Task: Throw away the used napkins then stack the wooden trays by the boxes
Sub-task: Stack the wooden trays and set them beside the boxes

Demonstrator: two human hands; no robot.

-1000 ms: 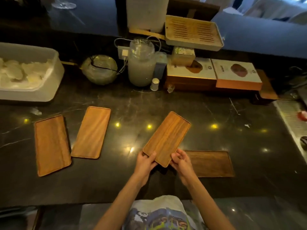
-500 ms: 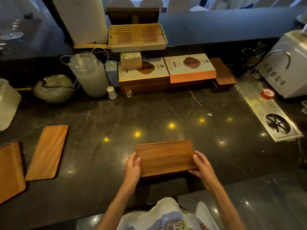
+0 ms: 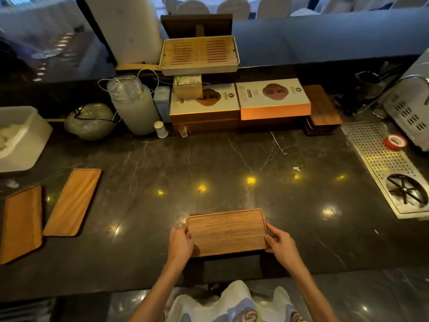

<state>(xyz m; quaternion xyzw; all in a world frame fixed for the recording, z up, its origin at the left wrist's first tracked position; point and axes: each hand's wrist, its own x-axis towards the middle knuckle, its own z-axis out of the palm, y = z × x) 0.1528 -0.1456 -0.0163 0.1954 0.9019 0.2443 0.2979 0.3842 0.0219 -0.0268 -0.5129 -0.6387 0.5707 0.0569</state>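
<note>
Tray [image 3: 226, 231] lengthwise left-right between both hands

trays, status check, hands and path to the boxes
Left hand and right hand grip stacked trays. Two trays left. Path to boxes clear.

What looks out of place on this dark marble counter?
Two flat wooden trays lie askew at the left, far from the boxes. Small white scraps dot the counter.
</note>
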